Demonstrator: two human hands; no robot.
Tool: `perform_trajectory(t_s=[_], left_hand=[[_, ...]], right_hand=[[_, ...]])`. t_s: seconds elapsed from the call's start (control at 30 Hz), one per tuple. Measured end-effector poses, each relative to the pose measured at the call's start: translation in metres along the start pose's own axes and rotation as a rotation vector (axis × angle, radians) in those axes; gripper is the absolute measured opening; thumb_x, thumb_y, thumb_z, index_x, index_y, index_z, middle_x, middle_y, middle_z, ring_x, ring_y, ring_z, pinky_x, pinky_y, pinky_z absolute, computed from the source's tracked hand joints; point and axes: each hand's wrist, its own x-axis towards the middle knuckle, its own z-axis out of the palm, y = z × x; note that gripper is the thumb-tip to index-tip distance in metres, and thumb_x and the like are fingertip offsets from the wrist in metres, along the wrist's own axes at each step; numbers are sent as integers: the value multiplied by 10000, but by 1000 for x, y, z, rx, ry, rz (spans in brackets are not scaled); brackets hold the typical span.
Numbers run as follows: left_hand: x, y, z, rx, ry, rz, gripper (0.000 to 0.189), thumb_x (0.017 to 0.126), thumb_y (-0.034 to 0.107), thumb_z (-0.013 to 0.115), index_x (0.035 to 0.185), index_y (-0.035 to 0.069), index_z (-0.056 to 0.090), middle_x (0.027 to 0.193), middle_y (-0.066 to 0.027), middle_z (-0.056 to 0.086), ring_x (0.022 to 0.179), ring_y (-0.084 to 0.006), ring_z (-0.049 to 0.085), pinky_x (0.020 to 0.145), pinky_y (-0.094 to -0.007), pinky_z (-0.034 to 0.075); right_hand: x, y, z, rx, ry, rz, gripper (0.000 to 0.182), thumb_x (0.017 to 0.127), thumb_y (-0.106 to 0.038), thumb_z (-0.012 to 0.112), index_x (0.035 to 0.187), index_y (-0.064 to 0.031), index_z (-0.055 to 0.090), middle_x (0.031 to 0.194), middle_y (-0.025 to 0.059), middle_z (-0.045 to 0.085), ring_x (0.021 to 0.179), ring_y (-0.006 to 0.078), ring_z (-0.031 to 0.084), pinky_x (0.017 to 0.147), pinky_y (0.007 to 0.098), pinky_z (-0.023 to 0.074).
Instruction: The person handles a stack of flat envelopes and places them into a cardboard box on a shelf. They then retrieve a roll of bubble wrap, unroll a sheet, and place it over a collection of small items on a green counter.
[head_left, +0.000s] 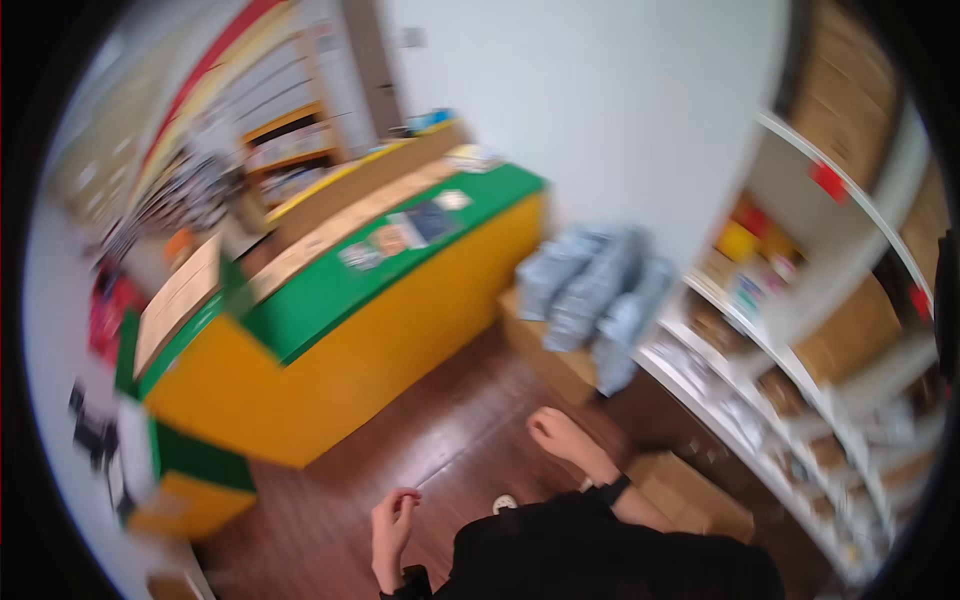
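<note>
My left hand (391, 523) hangs over the dark wooden floor (330, 495) at the bottom centre, a dark band on its wrist. Its fingers are loosely bent, with nothing seen in them. Farther right, my right hand (561, 436) is also in the air, loosely curled around no visible thing. Nearest to it are a cardboard box (536, 352) with several bluish plastic-wrapped bundles (592, 281) on top, and a lower cardboard box (686, 495) beside my forearm. Neither hand touches anything that I can make out. The picture is blurred.
Ahead and left stands a yellow counter (390, 382) with a green top (322, 322) bearing papers and small items. White shelving (765, 322) with boxes and goods runs along the right. A white wall (600, 112) rises behind. At the far left is a dark device (94, 431).
</note>
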Motion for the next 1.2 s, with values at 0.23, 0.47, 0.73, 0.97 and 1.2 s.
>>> perform_trajectory(t_s=[0.23, 0.47, 0.73, 0.97, 1.2], left_hand=[[-17, -12, 7, 101, 188, -56, 126, 822, 38, 479, 875, -12, 582, 818, -146, 629, 750, -238, 619, 672, -292, 475], [34, 34, 77, 181, 0, 52, 170, 827, 116, 454, 925, 25, 558, 889, -158, 604, 854, -318, 576, 729, -379, 456], [54, 36, 132, 195, 36, -24, 168, 835, 121, 449, 913, 7, 544, 902, -158, 598, 851, -319, 572, 732, -375, 461], [81, 15, 102, 132, 234, -222, 171, 826, 140, 466, 899, 15, 558, 864, -172, 603, 823, -337, 576, 716, -386, 462], [125, -34, 17, 365, 228, -350, 193, 802, 179, 480, 876, 27, 573, 852, -175, 607, 819, -343, 575, 708, -418, 459]], right_hand=[[29, -32, -5, 84, -281, -22, 162, 773, -122, 547, 883, -7, 571, 903, 160, 561, 887, 297, 545, 787, 344, 434], [35, 56, -67, 62, -373, 140, 186, 769, -123, 564, 897, 12, 567, 836, 155, 602, 784, 264, 598, 710, 321, 472], [57, 125, -101, 55, -539, 392, 187, 774, -134, 553, 884, 16, 577, 705, 109, 610, 663, 168, 605, 632, 281, 478], [153, 86, -61, 237, -560, 326, 167, 793, -105, 560, 885, 33, 575, 687, 77, 611, 635, 124, 605, 590, 241, 483], [258, 60, 14, 140, -732, 217, 176, 805, -104, 505, 924, 9, 569, 756, 91, 634, 684, 136, 621, 639, 252, 492]])
